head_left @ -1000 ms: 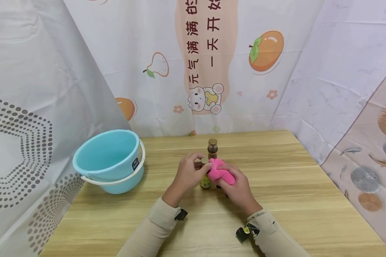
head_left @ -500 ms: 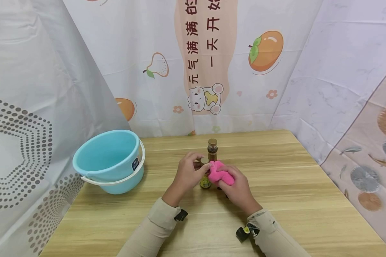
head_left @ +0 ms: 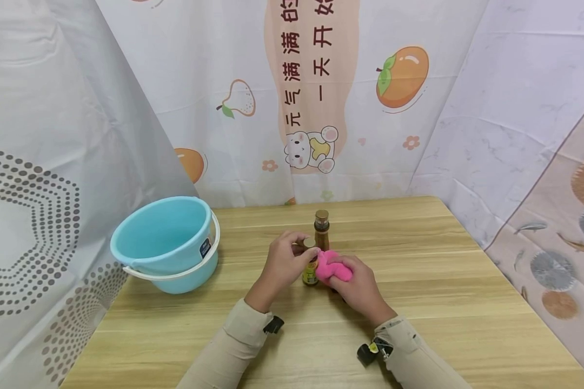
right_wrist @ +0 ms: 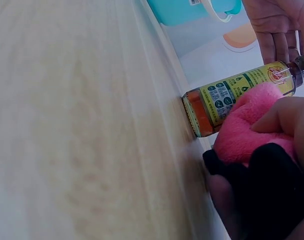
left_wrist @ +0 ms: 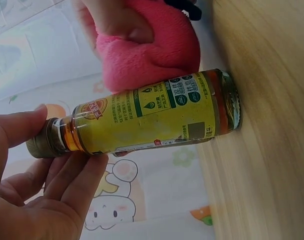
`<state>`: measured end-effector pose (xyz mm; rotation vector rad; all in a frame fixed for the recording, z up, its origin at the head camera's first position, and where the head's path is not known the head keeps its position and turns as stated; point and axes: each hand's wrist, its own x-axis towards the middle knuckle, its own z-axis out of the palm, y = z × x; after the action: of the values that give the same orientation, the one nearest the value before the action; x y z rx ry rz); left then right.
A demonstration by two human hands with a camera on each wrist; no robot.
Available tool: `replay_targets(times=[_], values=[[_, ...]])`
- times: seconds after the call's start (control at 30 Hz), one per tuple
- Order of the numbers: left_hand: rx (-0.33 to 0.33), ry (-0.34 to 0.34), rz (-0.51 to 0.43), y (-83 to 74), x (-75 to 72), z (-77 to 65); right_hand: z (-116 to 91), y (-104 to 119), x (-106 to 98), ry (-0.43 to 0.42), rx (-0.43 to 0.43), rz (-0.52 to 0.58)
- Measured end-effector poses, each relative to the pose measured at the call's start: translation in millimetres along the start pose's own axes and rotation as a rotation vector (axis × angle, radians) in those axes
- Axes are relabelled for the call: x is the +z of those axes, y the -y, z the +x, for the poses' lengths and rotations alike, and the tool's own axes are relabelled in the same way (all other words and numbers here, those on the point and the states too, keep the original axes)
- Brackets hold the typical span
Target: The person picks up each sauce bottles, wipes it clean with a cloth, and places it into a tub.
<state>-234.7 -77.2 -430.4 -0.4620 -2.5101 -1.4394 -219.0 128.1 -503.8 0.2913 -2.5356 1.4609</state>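
Observation:
A small glass bottle with a yellow-green label [left_wrist: 152, 117] and a metallic cap stands on the wooden table. My left hand [head_left: 283, 262] holds it at the neck, thumb on one side and fingers on the other, as the left wrist view shows. In my right hand [head_left: 357, 283] is a bunched pink cloth [right_wrist: 252, 120], which touches the side of the label. Just behind, a second, taller bottle with a gold cap [head_left: 322, 222] stands upright; its lower part is hidden by the cloth and the front bottle.
On the left of the table [head_left: 443, 302] stands a light blue bucket [head_left: 175, 270] with a white handle. Printed curtains [head_left: 224, 162] hang along the back and both sides. A black strap or mount [right_wrist: 272, 185] sits close to the right hand in the right wrist view.
My right hand has slid the pink cloth a little way down the bottle's side, so more of the rear bottle shows. The left hand keeps its place at the neck.

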Motion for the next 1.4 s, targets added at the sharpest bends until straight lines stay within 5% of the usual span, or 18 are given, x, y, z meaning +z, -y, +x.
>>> replay_targets(times=[0.37,1.07,1.4], values=[[0.027,-0.029,0.07,-1.5,-0.9,0.1,0.5,-3.1,1.5,-0.006,0.023,-0.03],[0.03,0.024,0.055,0.1,-1.6,1.1,-1.3,3.3,-2.6,-0.179,-0.127,0.248],[0.055,0.049,0.073,-2.4,0.0,0.0,-1.5,8.0,-4.9,-0.198,-0.173,0.354]])
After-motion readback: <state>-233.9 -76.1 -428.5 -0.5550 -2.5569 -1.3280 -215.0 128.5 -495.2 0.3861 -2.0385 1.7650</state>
